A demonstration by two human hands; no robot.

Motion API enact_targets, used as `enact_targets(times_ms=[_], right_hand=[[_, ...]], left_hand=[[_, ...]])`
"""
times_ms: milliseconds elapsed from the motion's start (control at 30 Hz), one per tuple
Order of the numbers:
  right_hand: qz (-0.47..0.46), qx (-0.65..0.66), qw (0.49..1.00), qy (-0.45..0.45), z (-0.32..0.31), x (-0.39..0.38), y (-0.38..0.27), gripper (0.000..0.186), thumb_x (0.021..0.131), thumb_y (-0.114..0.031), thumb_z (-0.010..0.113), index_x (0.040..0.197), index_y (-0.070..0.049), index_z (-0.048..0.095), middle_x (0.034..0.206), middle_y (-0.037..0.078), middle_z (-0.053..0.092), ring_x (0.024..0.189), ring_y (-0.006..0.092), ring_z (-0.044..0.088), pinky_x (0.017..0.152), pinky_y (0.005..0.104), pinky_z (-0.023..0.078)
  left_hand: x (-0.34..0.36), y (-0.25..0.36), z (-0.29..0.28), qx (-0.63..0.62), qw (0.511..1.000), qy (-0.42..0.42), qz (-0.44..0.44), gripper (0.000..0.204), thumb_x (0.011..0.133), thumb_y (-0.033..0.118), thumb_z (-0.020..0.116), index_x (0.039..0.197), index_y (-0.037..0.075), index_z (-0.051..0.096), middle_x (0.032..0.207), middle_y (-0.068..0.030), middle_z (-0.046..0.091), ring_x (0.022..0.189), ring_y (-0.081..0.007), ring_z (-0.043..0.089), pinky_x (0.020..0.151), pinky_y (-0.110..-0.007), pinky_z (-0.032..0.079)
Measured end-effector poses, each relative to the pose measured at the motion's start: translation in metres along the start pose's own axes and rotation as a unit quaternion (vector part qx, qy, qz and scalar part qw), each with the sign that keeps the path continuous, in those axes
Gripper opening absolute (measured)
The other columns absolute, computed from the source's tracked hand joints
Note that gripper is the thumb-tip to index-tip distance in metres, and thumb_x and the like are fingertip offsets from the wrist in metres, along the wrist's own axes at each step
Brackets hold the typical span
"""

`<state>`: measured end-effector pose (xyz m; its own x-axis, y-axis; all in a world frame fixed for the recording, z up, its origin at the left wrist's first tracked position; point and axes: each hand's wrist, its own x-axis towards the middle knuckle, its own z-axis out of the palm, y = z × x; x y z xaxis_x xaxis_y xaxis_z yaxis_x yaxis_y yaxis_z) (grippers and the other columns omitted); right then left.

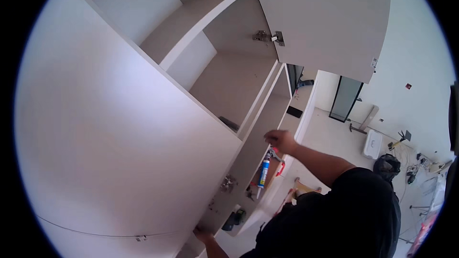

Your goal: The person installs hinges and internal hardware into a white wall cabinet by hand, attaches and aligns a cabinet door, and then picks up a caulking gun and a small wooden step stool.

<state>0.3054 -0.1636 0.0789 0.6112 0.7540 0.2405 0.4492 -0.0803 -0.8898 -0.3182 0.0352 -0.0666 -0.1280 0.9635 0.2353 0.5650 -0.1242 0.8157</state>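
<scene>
My right hand [282, 141] hangs over the long counter, its fingers curled together; anything in them is too small to make out. Just below it lies a sealant tube [264, 171], blue and white, with red parts of what looks like a caulking gun beside it. Down by the lower edge of the large pale cabinet panel [119, 129] is my left hand [204, 235]. Its fingers are dark and partly hidden, so their grip does not show. Near it on the counter are a green and black power tool [234, 220] and a heap of small metal fittings [228, 183].
Above stand open shelves [205, 26] and a swung-out door [330, 14] on a metal hinge [267, 37]. Farther along the counter are a black phone-like slab [294, 112] and a blue drill [304, 83]. A white box [372, 144], black bag [387, 166] and cables lie on the floor.
</scene>
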Motion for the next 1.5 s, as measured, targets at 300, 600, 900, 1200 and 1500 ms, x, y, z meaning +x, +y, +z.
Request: enact_targets(times_ms=[300, 600, 900, 1200, 1500], right_hand=[[-0.102, -0.016, 0.994, 0.046, -0.165, 0.119, -0.087, 0.011, 0.095, -0.012, 0.070, 0.104, -0.008, 0.073, 0.096, 0.009, 0.075, 0.087, 0.0220, 0.073, 0.079, 0.0330, 0.056], [-0.122, -0.291, 0.943, -0.110, -0.161, 0.242, -0.102, 0.016, 0.088, -0.020, 0.073, 0.102, -0.013, 0.077, 0.107, 0.009, 0.072, 0.103, 0.0286, 0.068, 0.090, 0.0416, 0.055], [-0.105, -0.229, 0.960, -0.124, -0.160, 0.255, -0.085, 0.022, 0.086, -0.029, 0.074, 0.102, -0.015, 0.078, 0.110, 0.008, 0.075, 0.104, 0.0301, 0.070, 0.091, 0.0413, 0.055], [-0.276, -0.316, 0.908, 0.015, -0.146, 0.230, -0.042, 0.020, 0.082, -0.012, 0.070, 0.101, -0.008, 0.075, 0.112, 0.018, 0.067, 0.107, 0.0400, 0.064, 0.092, 0.0494, 0.054], [-0.389, -0.408, 0.816, -0.130, -0.164, 0.266, -0.031, 0.038, 0.082, 0.001, 0.058, 0.118, -0.004, 0.070, 0.127, 0.021, 0.065, 0.121, 0.0450, 0.058, 0.104, 0.0485, 0.049]], left_hand=[[-0.022, 0.051, -0.003, 0.071, 0.994, -0.018, -0.077, 0.031, 0.099, 0.014, 0.054, 0.119, -0.008, 0.061, 0.116, -0.0235, 0.066, 0.104, -0.0335, 0.063, 0.096, -0.043, 0.050], [-0.010, 0.039, 0.006, 0.155, 0.986, -0.001, -0.062, 0.025, 0.098, 0.014, 0.056, 0.111, -0.005, 0.064, 0.116, -0.0265, 0.066, 0.104, -0.0395, 0.064, 0.092, -0.050, 0.051], [-0.003, 0.026, 0.014, 0.169, 0.985, 0.023, -0.033, 0.028, 0.098, 0.017, 0.055, 0.112, -0.006, 0.064, 0.109, -0.0285, 0.068, 0.101, -0.0428, 0.066, 0.091, -0.049, 0.052], [0.000, 0.064, 0.003, 0.562, 0.788, -0.243, -0.058, 0.037, 0.099, 0.029, 0.054, 0.127, 0.010, 0.069, 0.127, -0.0154, 0.071, 0.117, -0.0341, 0.068, 0.097, -0.049, 0.056], [-0.080, 0.057, 0.011, -0.080, 0.941, 0.229, -0.237, 0.022, 0.096, 0.023, 0.066, 0.107, 0.005, 0.071, 0.097, -0.0165, 0.075, 0.090, -0.0313, 0.072, 0.079, -0.043, 0.056]])
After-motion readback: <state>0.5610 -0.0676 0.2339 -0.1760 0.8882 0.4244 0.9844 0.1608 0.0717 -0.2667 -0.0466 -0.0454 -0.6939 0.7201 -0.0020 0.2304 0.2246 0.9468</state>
